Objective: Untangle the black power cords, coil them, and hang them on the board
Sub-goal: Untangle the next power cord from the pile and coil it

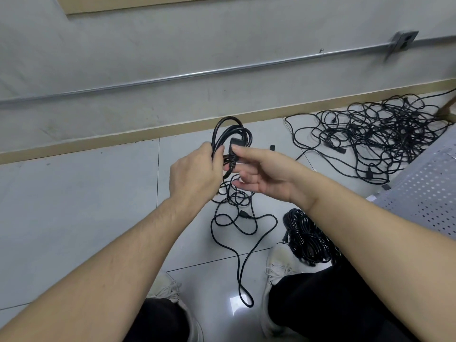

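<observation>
Both hands meet at chest height over the floor, and what passes between them is a partly wound coil (230, 134) of black power cord. His left hand (195, 172) is curled round the bundle's lower left side, gripping the gathered loops so the coil stands upright, its long axis running up and slightly away from him, toward the wall. His right hand (261, 174) comes in from the right, thumb and forefinger pinching the moulded plug (233, 150) that lies across the front of the loops; the other fingers are spread loose beneath it. So the two hands are almost touching, the left carrying the weight, the right guiding the end. From the bottom of the coil the unwound tail (237, 233) drops straight down between his knees and wanders over the floor tiles, ending in a narrow loop between his white shoes (276, 265). That slack lies directly below the hands, nearer the right one, so I would judge the next wrap must draw it upward rather than sideways. A finished bundle (306, 235) rests by his right shoe, just beside the hanging tail. The big tangled heap (377, 134) sits well apart, off to the right against the skirting. No board for hanging shows clearly from where he looks.
</observation>
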